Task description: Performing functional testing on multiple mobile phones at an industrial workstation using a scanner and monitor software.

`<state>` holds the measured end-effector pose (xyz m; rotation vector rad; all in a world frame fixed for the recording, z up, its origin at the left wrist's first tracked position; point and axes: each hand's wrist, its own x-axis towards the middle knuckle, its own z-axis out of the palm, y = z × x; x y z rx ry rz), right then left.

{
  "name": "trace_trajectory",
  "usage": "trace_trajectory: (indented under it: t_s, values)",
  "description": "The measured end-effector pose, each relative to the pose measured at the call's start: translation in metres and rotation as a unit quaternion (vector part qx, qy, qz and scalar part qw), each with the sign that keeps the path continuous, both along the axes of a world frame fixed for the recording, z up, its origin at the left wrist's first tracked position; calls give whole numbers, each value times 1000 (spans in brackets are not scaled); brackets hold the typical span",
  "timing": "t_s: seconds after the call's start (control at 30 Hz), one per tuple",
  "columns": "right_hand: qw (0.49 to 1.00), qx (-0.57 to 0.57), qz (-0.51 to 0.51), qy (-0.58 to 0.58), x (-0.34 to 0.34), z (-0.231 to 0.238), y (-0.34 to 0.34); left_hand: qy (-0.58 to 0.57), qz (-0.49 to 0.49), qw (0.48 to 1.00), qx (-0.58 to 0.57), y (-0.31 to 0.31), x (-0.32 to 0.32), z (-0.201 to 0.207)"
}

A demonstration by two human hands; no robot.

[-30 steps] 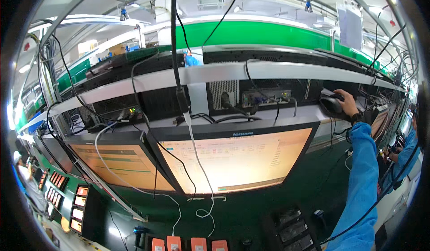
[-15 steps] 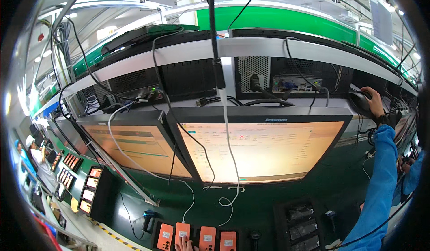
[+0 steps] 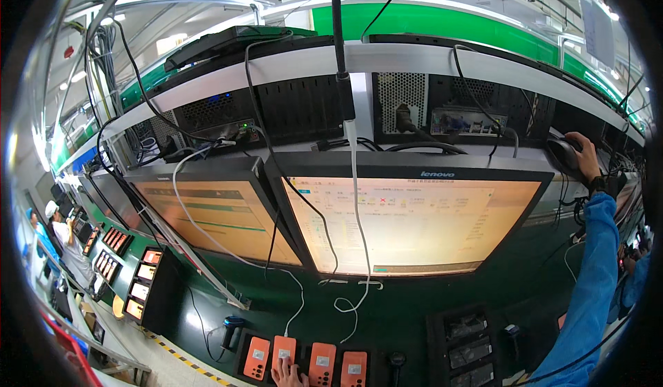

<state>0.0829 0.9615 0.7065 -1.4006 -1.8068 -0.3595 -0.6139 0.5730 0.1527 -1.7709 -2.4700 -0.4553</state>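
The right arm, in a blue sleeve [image 3: 587, 269], rises steeply from the lower right, nearly straight, to a shelf [image 3: 537, 153] above the monitor [image 3: 414, 228]. A dark band [image 3: 598, 183] rings its wrist. The right hand [image 3: 583, 153] reaches in from the right, its fingers bent leftward and curled over a black mouse [image 3: 563, 154].

The left hand [image 3: 289, 373] enters at the lower edge, back upward, fingers bent and slightly spread, pointing away from the body. Its fingertips touch the near part of an orange phone [image 3: 284, 347], second from left in a row of four in a black tray [image 3: 243, 361] on the green surface [image 3: 400, 318]. Whether it grips the phone or only rests there, I cannot tell. The hands are well apart.

A white cable [image 3: 302, 297] meets the phone's far end. A scanner [image 3: 232, 328] stands just left of the tray; a larger black tray [image 3: 435, 345] lies to its right.
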Motion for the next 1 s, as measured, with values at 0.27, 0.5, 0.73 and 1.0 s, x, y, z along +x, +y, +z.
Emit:
trace_trajectory:
  t_s: [0.27, 0.5, 0.73, 1.0]
  values:
    - [1000, -18, -7, -19, 7, 1, 4, 2, 0, 1000, 3, 1, 1, 2]
    - [1000, -18, -10, -1, 15, -2, 8, 0, -3, 1000, 9, 1, 1, 1]
    - [1000, 0, -12, -11, 22, -5, 11, 16, -13, 999, 28, 1, 0, 0]
    - [999, 14, -43, 10, 12, -4, 6, 24, -15, 999, 35, 2, 1, 3]
